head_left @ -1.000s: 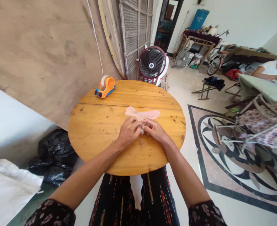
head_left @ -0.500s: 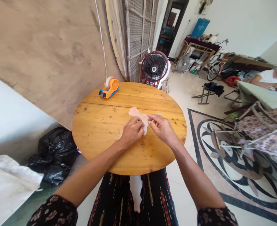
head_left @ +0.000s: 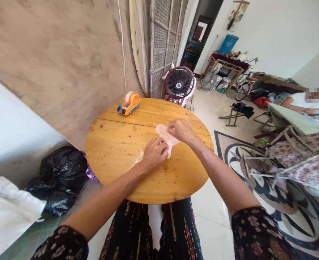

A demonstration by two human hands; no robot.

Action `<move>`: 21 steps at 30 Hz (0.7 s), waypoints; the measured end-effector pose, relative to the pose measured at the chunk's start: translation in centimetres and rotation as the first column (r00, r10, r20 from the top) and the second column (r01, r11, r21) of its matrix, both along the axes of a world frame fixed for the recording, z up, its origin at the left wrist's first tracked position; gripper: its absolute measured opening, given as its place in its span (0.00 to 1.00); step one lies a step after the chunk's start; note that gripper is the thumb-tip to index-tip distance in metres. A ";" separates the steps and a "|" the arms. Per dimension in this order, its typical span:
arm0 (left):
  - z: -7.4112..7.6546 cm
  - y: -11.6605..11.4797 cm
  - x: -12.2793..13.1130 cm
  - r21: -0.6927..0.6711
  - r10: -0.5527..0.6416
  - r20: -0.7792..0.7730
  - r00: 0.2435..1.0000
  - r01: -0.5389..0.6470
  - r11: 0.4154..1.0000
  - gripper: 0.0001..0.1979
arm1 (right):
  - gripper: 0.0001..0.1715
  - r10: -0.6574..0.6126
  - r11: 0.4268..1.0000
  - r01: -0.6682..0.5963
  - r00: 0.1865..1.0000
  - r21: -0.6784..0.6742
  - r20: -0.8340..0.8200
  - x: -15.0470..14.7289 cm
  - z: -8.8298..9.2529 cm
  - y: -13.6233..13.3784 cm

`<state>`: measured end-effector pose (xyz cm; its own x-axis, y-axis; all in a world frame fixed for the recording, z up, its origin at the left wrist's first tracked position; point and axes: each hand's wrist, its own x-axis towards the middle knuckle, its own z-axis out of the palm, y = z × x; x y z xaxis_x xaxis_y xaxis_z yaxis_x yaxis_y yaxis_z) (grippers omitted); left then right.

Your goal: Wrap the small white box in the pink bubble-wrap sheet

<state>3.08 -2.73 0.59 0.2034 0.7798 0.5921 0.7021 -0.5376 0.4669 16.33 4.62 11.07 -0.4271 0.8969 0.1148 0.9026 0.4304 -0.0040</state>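
Observation:
A thin pale pink piece lies on the round wooden table, near its middle. My left hand rests on the piece's near end, fingers curled and pressing it down. My right hand sits farther back, over the piece's far right part, fingers bent and pinching it. Both forearms reach in from below. An orange tape dispenser stands at the table's far left edge, apart from both hands.
A plywood board leans on the wall at left. Black bags lie on the floor beside the table. A fan stands behind the table. At right are a folding frame with patterned cloth and a seated person.
My right hand has moved away from my left, back and to the right along the pink piece. The left hand stays on its near end. The view has tilted slightly.

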 end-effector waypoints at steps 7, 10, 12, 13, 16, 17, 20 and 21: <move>-0.4 0.1 0.1 -0.046 0.007 0.035 0.999 -0.005 0.999 0.09 | 0.10 -0.089 0.953 0.028 0.977 -0.301 -0.193 1.6 0.2 3.6; -0.3 0.0 0.0 -0.106 -0.003 0.033 0.999 0.006 0.994 0.09 | 0.10 -0.106 0.902 -0.008 0.965 -0.431 -0.240 2.8 0.2 5.2; 0.1 0.2 -0.1 -0.156 -0.024 0.010 1.000 0.026 0.987 0.09 | 0.08 -0.091 0.855 -0.059 0.961 -0.514 -0.262 3.6 0.0 6.3; 0.4 0.3 -0.2 -0.185 -0.042 -0.008 0.999 0.040 0.982 0.09 | 0.07 -0.086 0.834 -0.076 0.961 -0.546 -0.264 4.0 -0.3 6.9; 1.6 1.1 -0.5 -0.273 -0.124 -0.085 0.989 0.096 0.957 0.08 | 0.07 -0.077 0.802 -0.089 0.965 -0.591 -0.250 4.8 -1.6 8.3; 2.1 1.5 -0.6 -0.298 -0.165 -0.110 0.980 0.125 0.946 0.07 | 0.08 -0.073 0.800 -0.091 0.966 -0.593 -0.247 5.0 -2.1 8.7; 3.7 2.8 -0.8 -0.389 -0.326 -0.145 0.934 0.249 0.887 0.07 | 0.10 -0.046 0.795 -0.115 0.968 -0.595 -0.249 5.5 -3.7 9.7; 4.3 3.2 -0.9 -0.417 -0.369 -0.144 0.918 0.282 0.864 0.08 | 0.11 -0.033 0.794 -0.128 0.967 -0.594 -0.253 5.6 -4.2 10.0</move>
<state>2.22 0.46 4.92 0.5714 0.8013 0.1770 0.6227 -0.5639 0.5425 21.96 14.59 6.91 -0.5027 0.7961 -0.3369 0.8168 0.3098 -0.4866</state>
